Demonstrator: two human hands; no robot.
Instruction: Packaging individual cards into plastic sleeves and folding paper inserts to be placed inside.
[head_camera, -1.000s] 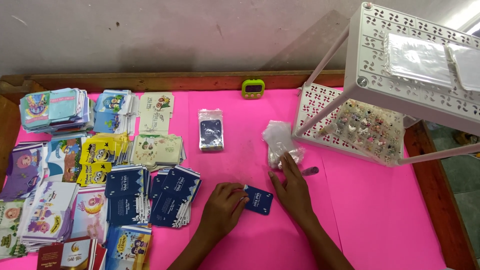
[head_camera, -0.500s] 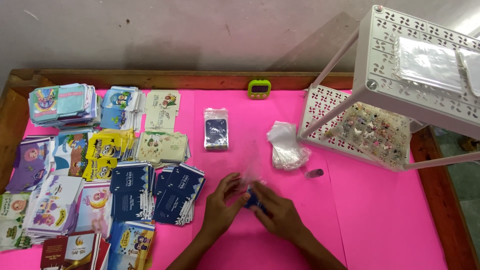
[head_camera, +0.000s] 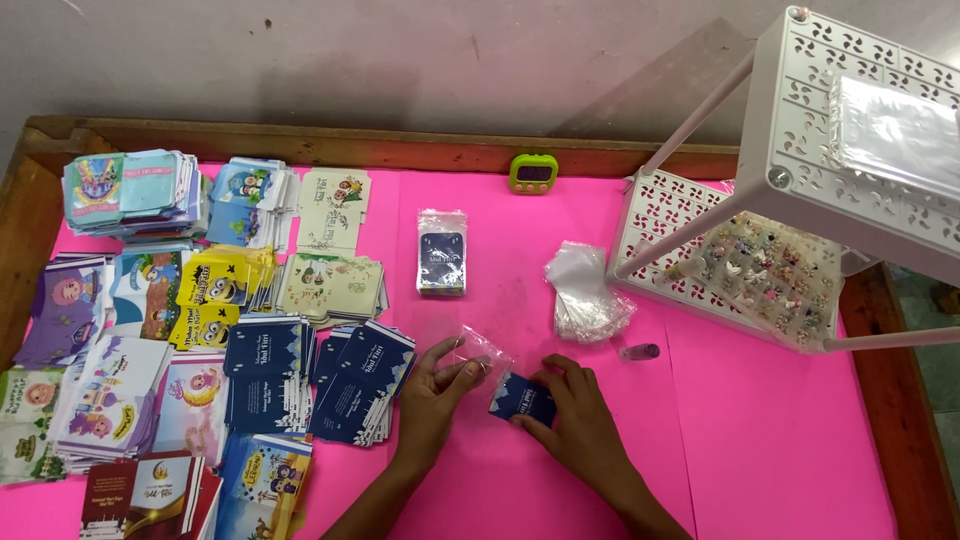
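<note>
A small clear plastic sleeve (head_camera: 478, 352) is pinched at its edge between thumb and fingertips of the left hand (head_camera: 432, 392), the fingers drawn narrow around the thin film. A small dark blue card with a scalloped top (head_camera: 522, 398) is held down on the pink table covering (head_camera: 500, 480) by the right hand (head_camera: 580, 425), fingers curled over its right edge; the card lies just right of the left-hand pinch, its upper left corner close to the sleeve's mouth.

Several slips seem possible. The film is limp and glossy, so the mouth may be pressed flat by the pinch itself, and the card corner could catch on the lip rather than enter. If the card were pushed at an angle, a crease in the card or a split along the sleeve's seam could be caused. A loose pinch could let the sleeve slide away from the card.

Just left of the left wrist, fanned stacks of dark blue cards (head_camera: 318, 380) could be brushed and scattered. Beyond the right-hand fingertips lie a heap of clear empty sleeves (head_camera: 585, 295) and a small dark cylindrical object (head_camera: 640, 352), which could be knocked. An already bagged card (head_camera: 442, 252) rests well above the grip.
</note>
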